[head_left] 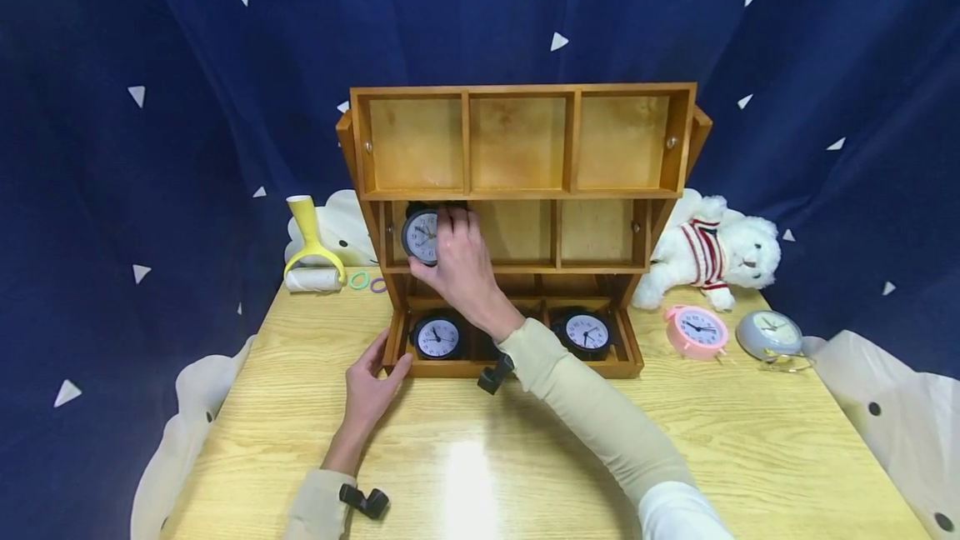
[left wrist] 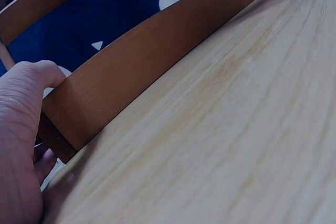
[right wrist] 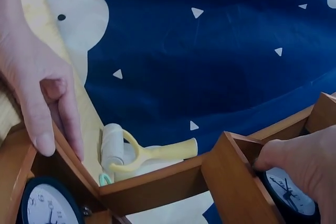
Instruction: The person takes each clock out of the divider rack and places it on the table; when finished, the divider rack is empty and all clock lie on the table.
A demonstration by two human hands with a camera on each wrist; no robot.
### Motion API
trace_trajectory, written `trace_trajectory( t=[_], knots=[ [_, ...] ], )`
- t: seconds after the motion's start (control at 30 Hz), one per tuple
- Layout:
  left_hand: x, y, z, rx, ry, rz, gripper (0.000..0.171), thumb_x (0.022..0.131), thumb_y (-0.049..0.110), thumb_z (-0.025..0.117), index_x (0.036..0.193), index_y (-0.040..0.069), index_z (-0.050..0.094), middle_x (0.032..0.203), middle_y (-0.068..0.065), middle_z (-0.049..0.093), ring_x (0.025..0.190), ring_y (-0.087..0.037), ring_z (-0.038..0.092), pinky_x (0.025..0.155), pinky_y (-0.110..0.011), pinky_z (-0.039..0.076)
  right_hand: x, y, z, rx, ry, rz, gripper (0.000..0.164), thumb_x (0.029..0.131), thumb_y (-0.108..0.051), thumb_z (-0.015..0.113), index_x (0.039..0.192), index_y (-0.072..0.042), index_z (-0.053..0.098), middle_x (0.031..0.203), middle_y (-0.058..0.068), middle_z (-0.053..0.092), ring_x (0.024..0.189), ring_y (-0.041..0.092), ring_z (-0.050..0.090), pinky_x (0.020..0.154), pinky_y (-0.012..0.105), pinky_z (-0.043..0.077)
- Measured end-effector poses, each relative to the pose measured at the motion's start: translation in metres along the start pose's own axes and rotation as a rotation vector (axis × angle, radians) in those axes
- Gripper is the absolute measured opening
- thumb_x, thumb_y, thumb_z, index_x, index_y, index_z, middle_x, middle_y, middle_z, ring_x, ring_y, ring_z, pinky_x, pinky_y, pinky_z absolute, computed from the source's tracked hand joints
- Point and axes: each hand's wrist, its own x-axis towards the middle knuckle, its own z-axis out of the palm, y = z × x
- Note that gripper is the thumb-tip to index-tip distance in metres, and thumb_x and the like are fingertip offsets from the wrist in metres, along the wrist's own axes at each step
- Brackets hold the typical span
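Note:
A three-tier wooden shelf (head_left: 517,369) with compartments stands on the table. My right hand (head_left: 463,261) grips a black alarm clock (head_left: 422,233) in the left compartment of the middle tier, its white face turned outward. In the right wrist view, the thumb lies at that clock's edge, close to the wooden side wall. My left hand (head_left: 371,386) holds the bottom tier's front left corner, thumb over the rim and fingers along the outer side. Inside the bottom tier sit a black clock (head_left: 437,337) at the left and another black clock (head_left: 585,332) at the right; my right forearm partly hides the middle.
Right of the shelf lie a white teddy bear (head_left: 708,252), a pink alarm clock (head_left: 697,332) and a grey-white clock (head_left: 769,333). At the left are a yellow-handled lint roller (head_left: 311,248), a green ring (head_left: 359,280) and a purple ring (head_left: 378,285). A dark blue curtain (head_left: 187,190) hangs behind.

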Motion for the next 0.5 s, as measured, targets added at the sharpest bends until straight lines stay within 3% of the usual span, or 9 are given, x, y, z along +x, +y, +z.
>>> trace_trajectory(
  t=[0.3, 0.5],
  knots=[
    [-0.0002, -0.003, 0.0003, -0.031, -0.003, 0.011, 0.06, 0.09, 0.003, 0.081, 0.143, -0.011, 0.056, 0.14, -0.028, 0.061, 0.123, -0.041, 0.064, 0.105, -0.046, 0.053, -0.0012, -0.0064, -0.0027, -0.105, -0.045, 0.02, 0.099, 0.076, -0.059, 0.088, 0.134, 0.015, 0.058, 0.123, 0.026, 0.067, 0.108, 0.037, 0.065, 0.092, 0.036, 0.06],
    [0.0011, -0.0041, -0.0004, -0.033, 0.001, 0.02, 0.059, 0.09, 0.003, 0.081, 0.142, -0.012, 0.056, 0.139, -0.028, 0.062, 0.123, -0.041, 0.064, 0.105, -0.048, 0.052, 0.0001, -0.0048, -0.0023, -0.112, 0.006, 0.034, 0.099, 0.07, -0.061, 0.089, 0.127, 0.015, 0.06, 0.116, 0.027, 0.067, 0.105, 0.039, 0.064, 0.093, 0.041, 0.059]
  ],
)
